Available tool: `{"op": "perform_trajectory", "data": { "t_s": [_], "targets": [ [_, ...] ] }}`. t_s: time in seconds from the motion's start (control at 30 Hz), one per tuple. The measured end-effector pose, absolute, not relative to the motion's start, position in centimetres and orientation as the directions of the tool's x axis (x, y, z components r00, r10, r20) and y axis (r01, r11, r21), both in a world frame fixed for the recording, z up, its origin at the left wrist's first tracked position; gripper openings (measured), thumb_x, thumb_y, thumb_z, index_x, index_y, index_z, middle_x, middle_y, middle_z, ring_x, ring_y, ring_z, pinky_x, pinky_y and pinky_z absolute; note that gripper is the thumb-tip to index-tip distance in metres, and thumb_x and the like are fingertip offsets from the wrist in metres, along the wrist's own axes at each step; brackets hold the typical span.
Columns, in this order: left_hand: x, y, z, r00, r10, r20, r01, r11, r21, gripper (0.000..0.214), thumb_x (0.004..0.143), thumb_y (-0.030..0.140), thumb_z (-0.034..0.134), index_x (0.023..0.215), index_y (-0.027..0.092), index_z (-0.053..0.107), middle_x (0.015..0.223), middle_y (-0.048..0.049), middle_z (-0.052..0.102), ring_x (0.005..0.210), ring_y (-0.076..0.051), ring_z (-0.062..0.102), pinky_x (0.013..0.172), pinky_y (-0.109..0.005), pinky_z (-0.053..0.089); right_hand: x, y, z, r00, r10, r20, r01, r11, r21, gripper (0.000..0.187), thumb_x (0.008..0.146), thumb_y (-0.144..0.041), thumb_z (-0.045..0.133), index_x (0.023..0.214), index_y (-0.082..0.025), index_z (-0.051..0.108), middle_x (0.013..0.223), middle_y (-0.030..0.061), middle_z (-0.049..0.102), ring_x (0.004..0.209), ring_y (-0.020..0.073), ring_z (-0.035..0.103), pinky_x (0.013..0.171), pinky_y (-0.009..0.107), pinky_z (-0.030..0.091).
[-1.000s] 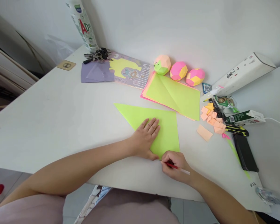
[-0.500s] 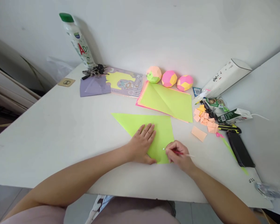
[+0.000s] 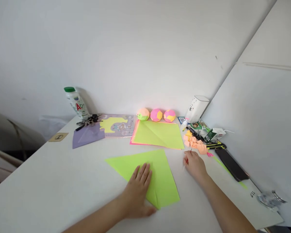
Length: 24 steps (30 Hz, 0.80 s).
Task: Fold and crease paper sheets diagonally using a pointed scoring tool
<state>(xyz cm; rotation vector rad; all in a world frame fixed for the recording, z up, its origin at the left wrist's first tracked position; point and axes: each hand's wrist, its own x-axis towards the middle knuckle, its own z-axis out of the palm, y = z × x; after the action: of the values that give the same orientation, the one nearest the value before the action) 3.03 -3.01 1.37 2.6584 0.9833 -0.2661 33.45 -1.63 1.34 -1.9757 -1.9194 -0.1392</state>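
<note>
A lime-green sheet of paper (image 3: 167, 181), with one side folded over, lies on the white table. My left hand (image 3: 139, 187) is spread flat on it, fingers on the folded part and thumb beside its near corner. My right hand (image 3: 195, 165) is closed around a thin red stick (image 3: 187, 160), pen-like, mostly hidden by the fingers. It is to the right of the sheet, just in front of a heap of small folded orange papers (image 3: 196, 144).
Behind the sheet is a stack of coloured paper (image 3: 160, 134) with three paper balls (image 3: 156, 115). A bottle (image 3: 77, 105), keys (image 3: 88, 120) and a purple envelope (image 3: 88, 135) are at back left. A drink carton (image 3: 214, 135), utility knife (image 3: 217, 145) and black case (image 3: 231, 164) line the right.
My right hand has left the green sheet and moved right to the orange papers, with the red stick still in it. My left hand stays on the sheet. The view has tilted upward.
</note>
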Motion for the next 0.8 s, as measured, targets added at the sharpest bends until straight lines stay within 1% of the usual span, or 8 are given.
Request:
{"op": "perform_trajectory", "data": {
  "t_s": [0.17, 0.23, 0.33, 0.43, 0.5, 0.57, 0.67, 0.8],
  "targets": [
    [2.9, -5.0, -0.6, 0.797, 0.545, -0.258, 0.597, -0.775, 0.206, 0.111, 0.068, 0.076, 0.048, 0.147, 0.01, 0.007, 0.151, -0.0172, -0.006, 0.139, -0.04, -0.004, 0.112, -0.056, 0.002, 33.6, -1.7, 1.0, 0.071, 0.951, 0.3, 0.991, -0.034, -0.127, 0.022, 0.069, 0.001, 0.049, 0.073, -0.018, 0.059, 0.07, 0.0033, 0.058, 0.074, 0.0177, 0.052, 0.056, 0.023, 0.028],
    [3.1, -5.9, -2.1, 0.776, 0.561, -0.288, 0.616, -0.772, 0.158, 0.094, 0.076, 0.061, 0.051, 0.146, 0.009, 0.018, 0.151, -0.0176, 0.004, 0.139, -0.042, 0.005, 0.111, -0.059, 0.007, 34.0, -1.7, 1.0, 0.062, 0.949, 0.309, 0.992, -0.023, -0.128, 0.024, 0.065, 0.005, 0.048, 0.066, -0.018, 0.056, 0.066, 0.002, 0.056, 0.071, 0.0164, 0.051, 0.055, 0.023, 0.026],
    [3.5, -7.0, -3.0, 0.755, 0.582, -0.302, 0.633, -0.766, 0.106, 0.067, 0.088, 0.043, 0.041, 0.144, 0.009, 0.029, 0.151, -0.0187, 0.016, 0.138, -0.041, 0.014, 0.108, -0.06, 0.015, 34.6, -1.6, 1.1, 0.044, 0.935, 0.353, 0.988, 0.01, -0.152, 0.027, 0.059, 0.008, 0.046, 0.061, -0.018, 0.054, 0.062, 0.001, 0.053, 0.067, 0.0153, 0.049, 0.053, 0.022, 0.024],
    [3.7, -7.2, -1.2, 0.768, 0.553, -0.322, 0.608, -0.788, 0.096, 0.072, 0.083, 0.051, 0.048, 0.14, 0.007, 0.039, 0.148, -0.023, 0.026, 0.135, -0.043, 0.023, 0.104, -0.056, 0.026, 34.2, -1.7, 1.4, 0.03, 0.899, 0.436, 0.979, 0.062, -0.195, 0.027, 0.059, 0.008, 0.043, 0.059, -0.018, 0.052, 0.058, 0.0003, 0.05, 0.061, 0.0144, 0.046, 0.051, 0.022, 0.025],
    [3.8, -6.7, 0.9, 0.785, 0.56, -0.264, 0.604, -0.787, 0.128, 0.071, 0.079, 0.06, 0.051, 0.125, 0.007, 0.054, 0.137, -0.0243, 0.042, 0.125, -0.041, 0.037, 0.098, -0.052, 0.036, 32.8, -2.1, 1.6, -0.002, 0.867, 0.499, 0.966, 0.131, -0.224, 0.028, 0.061, 0.008, 0.041, 0.061, -0.018, 0.051, 0.06, 0.0004, 0.05, 0.062, 0.0144, 0.046, 0.053, 0.022, 0.029],
    [4.0, -5.8, 2.7, 0.785, 0.585, -0.205, 0.618, -0.767, 0.175, 0.048, 0.083, 0.056, 0.049, 0.101, 0.013, 0.064, 0.108, -0.0161, 0.06, 0.103, -0.033, 0.052, 0.082, -0.046, 0.045, 30.4, -2.9, 1.6, -0.083, 0.836, 0.543, 0.939, 0.248, -0.238, 0.029, 0.065, 0.007, 0.039, 0.065, -0.019, 0.053, 0.065, 0.0011, 0.053, 0.068, 0.0149, 0.049, 0.06, 0.023, 0.036],
    [4.5, -4.2, 3.1, 0.761, 0.648, -0.032, 0.635, -0.733, 0.244, 0.02, 0.087, 0.034, 0.049, 0.084, 0.016, 0.059, 0.092, -0.0079, 0.057, 0.087, -0.024, 0.053, 0.073, -0.037, 0.046, 26.0, -4.1, 1.1, -0.261, 0.794, 0.55, 0.865, 0.445, -0.233, 0.031, 0.076, 0.003, 0.04, 0.059, -0.02, 0.05, 0.062, 0.0001, 0.051, 0.068, 0.0148, 0.049, 0.062, 0.025, 0.04],
    [5.0, -3.1, 1.3, 0.733, 0.68, 0.029, 0.648, -0.71, 0.276, 0.011, 0.087, 0.021, 0.045, 0.082, 0.017, 0.054, 0.086, -0.0045, 0.054, 0.08, -0.02, 0.051, 0.071, -0.033, 0.045, 22.7, -4.7, 0.1, -0.383, 0.744, 0.548, 0.768, 0.586, -0.258, 0.028, 0.086, -0.007, 0.047, 0.065, -0.021, 0.056, 0.06, 0.0001, 0.054, 0.064, 0.0155, 0.048, 0.059, 0.027, 0.041]
  ]
}}
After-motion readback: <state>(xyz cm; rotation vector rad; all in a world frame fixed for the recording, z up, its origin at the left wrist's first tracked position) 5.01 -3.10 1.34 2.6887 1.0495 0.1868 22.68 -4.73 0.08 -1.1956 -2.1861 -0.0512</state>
